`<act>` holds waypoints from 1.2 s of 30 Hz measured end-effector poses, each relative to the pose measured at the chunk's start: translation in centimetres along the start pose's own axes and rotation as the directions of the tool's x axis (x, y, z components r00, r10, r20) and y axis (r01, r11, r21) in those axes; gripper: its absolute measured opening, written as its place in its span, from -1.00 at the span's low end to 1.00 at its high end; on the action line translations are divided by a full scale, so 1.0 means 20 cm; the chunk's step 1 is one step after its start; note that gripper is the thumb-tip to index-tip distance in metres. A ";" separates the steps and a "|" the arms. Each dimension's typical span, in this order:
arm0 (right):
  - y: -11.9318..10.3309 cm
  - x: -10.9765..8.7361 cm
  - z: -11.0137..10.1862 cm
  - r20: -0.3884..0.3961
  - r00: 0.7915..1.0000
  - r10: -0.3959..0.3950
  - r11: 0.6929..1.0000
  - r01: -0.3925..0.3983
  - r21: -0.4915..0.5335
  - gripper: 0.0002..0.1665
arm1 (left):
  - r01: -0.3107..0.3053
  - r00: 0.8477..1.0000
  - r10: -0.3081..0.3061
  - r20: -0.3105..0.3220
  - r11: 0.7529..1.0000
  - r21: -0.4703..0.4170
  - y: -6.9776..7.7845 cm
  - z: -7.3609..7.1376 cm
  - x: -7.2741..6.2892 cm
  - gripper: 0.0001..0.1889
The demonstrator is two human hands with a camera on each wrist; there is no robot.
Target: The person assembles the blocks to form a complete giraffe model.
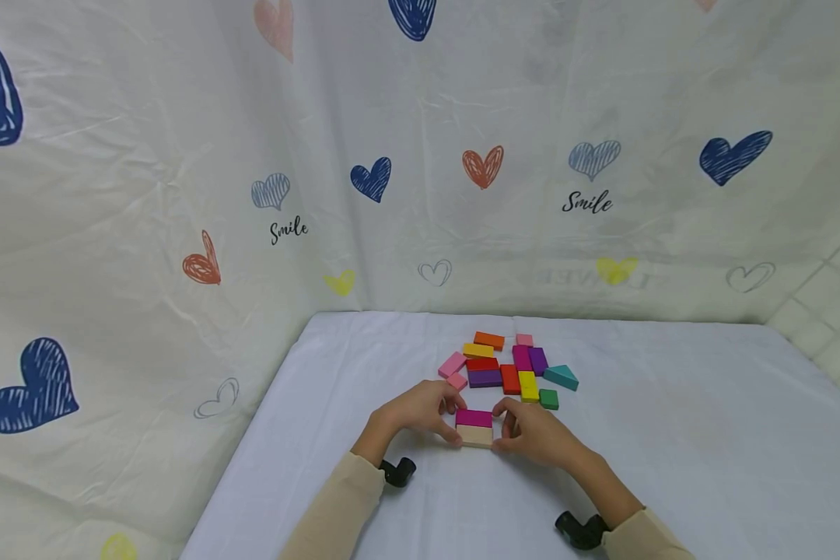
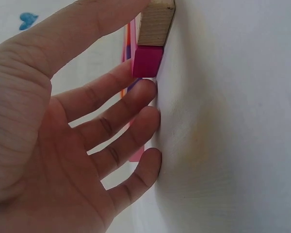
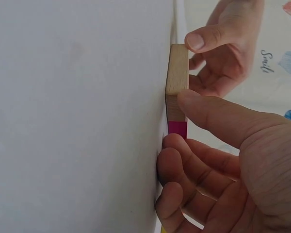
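A magenta block [image 1: 474, 418] and a natural wood block [image 1: 475, 436] lie long side to long side on the white cloth, the magenta one farther from the person. My left hand [image 1: 423, 411] pinches the pair at its left end, thumb at the wood block and index finger by the magenta one. At the opposite end, my right hand [image 1: 537, 434] holds the same pair between thumb and index finger. In the right wrist view, the right thumb lies on the corner of the wood block [image 3: 177, 73]. The remaining left fingers curve beside the magenta block [image 2: 148, 62] in the left wrist view.
Just beyond the hands lies a loose group of coloured blocks, among them orange [image 1: 489, 340], red [image 1: 509, 379], yellow [image 1: 528, 386], purple [image 1: 485, 379] and green [image 1: 549, 400] ones. A teal triangle [image 1: 561, 377] sits at its right. A heart-printed curtain [image 1: 406, 233] hangs behind the table.
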State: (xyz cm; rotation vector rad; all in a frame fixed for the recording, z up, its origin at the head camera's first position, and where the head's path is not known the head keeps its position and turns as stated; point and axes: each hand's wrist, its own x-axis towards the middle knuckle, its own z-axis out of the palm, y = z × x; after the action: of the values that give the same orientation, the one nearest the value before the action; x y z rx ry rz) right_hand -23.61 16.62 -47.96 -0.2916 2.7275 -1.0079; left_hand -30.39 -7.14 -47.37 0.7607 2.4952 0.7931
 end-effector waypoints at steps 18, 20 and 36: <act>0.00 0.00 0.00 -0.008 1.000 0.006 1.000 -0.006 -0.007 -0.38 | -0.010 1.000 0.010 0.004 1.000 -0.006 0.00 0.00 0.01 -0.53; 0.00 0.01 0.00 -0.009 1.000 0.004 1.000 -0.004 -0.006 -0.38 | -0.007 1.000 0.007 0.005 1.000 -0.006 0.00 0.00 0.01 -0.53; 0.01 0.01 -0.03 0.008 1.000 0.026 1.000 -0.026 -0.002 -0.37 | 0.006 1.000 -0.005 0.002 1.000 -0.023 -0.01 0.00 0.00 -0.54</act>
State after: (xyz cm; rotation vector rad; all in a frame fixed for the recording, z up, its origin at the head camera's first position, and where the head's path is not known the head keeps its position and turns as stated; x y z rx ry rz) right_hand -23.94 17.08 -47.67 -0.2597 2.7183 -0.9951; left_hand -30.55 -7.26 -47.51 0.7460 2.4807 0.8175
